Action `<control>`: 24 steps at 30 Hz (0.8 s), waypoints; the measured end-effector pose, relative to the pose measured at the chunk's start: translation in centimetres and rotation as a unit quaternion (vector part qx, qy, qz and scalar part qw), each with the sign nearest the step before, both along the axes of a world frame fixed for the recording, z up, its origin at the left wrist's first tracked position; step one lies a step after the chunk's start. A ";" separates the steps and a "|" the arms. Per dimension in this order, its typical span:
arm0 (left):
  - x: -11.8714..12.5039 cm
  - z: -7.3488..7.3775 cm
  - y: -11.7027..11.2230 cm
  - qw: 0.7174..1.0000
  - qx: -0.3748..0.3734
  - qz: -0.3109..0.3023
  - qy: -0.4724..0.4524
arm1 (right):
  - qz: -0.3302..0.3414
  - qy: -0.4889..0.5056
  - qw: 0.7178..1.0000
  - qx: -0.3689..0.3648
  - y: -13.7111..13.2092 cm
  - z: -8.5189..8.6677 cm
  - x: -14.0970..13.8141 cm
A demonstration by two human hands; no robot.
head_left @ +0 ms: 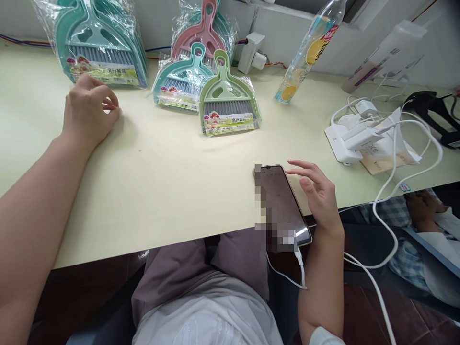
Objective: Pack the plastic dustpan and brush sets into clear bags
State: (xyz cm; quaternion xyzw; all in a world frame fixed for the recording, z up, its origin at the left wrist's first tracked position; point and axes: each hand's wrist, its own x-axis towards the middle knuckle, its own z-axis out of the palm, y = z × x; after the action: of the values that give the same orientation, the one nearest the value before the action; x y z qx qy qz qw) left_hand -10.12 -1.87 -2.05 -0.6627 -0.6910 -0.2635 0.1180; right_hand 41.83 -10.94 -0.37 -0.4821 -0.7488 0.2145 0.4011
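My left hand [89,111] rests on the table at the left, its fingers curled in loosely and nothing visible in them. Just behind it stands a stack of teal dustpan and brush sets [98,52] in clear wrap. My right hand [318,191] is open, fingers stretched toward the upper right edge of a smartphone [283,201]. The phone lies at the table's front edge, with a white charging cable [299,261] plugged into its lower end. Toward the table's back middle are a green dustpan set [230,103], a smaller teal set [183,84] and a pink set [197,40], all wrapped.
A drink bottle [305,57] stands behind on the right, near a white wall plug [251,52]. A white power strip [343,146] with tangled cables sits at the right, beside a black object [434,115]. Another person's hands [424,208] show below the table's right end.
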 end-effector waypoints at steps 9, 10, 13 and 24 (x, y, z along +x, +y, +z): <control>-0.1 0.0 0.0 1.000 -0.010 0.014 -0.002 | 0.002 0.007 1.000 -0.001 0.0 0.1 -0.1; -0.2 0.0 0.0 1.000 -0.010 0.015 -0.004 | 0.003 0.010 1.000 -0.002 0.0 0.1 -0.1; -0.3 -0.1 0.0 1.000 0.000 0.003 -0.011 | 0.005 0.012 1.000 -0.002 -0.1 0.1 -0.1; -0.2 0.1 0.1 0.998 0.032 -0.052 -0.022 | -0.005 0.013 1.000 0.003 0.0 0.0 -0.1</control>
State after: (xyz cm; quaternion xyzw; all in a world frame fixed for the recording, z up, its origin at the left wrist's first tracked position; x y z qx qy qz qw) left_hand -10.31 -1.82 -1.99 -0.6879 -0.6491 -0.3057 0.1095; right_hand 41.74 -10.96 -0.37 -0.4817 -0.7418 0.2161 0.4135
